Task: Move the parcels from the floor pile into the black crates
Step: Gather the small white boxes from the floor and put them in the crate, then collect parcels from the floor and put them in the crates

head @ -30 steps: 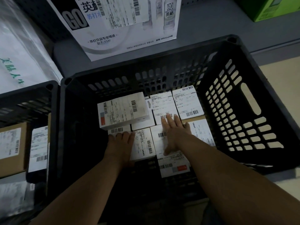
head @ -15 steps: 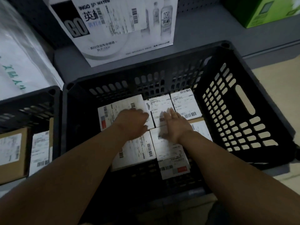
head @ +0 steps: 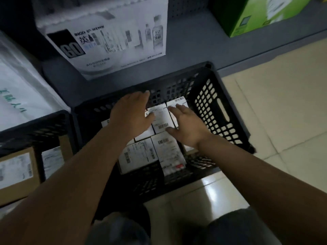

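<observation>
Parcels (head: pixel 162 119) under both hands – light, rigid cartons; grip by side edges. Left hand (head: pixel 131 115) and right hand (head: pixel 185 126) flat, apart, holding nothing.

A: Where's the single head view looking from?
B: It's looking steeply down from above, close over the black slatted plastic crate (head: pixel 219 110), facing the grey shelf base.
A: Sharing anything?
B: Only one view; both forearms are entering from the bottom edge.
</observation>
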